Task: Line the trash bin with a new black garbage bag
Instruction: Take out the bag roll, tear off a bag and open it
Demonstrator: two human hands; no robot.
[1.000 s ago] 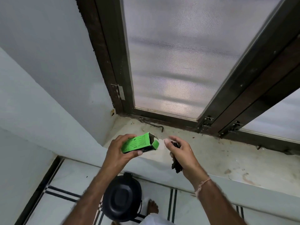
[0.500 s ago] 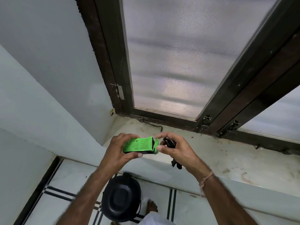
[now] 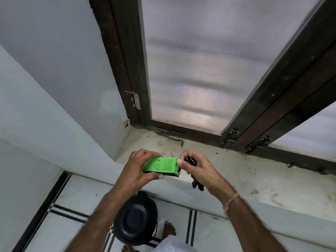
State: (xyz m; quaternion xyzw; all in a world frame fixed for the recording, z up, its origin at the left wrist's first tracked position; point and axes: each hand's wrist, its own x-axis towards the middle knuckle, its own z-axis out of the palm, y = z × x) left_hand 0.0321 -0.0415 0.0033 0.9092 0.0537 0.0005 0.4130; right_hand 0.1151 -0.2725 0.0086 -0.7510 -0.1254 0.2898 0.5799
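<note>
Left grip [image 3: 138, 171]: holds the green box [image 3: 160, 165] by its long sides, above the sill [image 3: 254, 175] edge.
Right grip [image 3: 201, 171]: thumb on the box's end flap, fingers curled round a folded black bag [image 3: 197, 184] whose tail hangs below the palm.
Bin [image 3: 135, 220]: black, lidded, on the tiled floor below, beside a bare foot [image 3: 170, 230].

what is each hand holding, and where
Left hand grips the green box round its left end; right hand holds the black bag by its top.

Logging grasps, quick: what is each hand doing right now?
Left hand: grips the green box.
Right hand: holds the black bag, thumb on the box's end.
</note>
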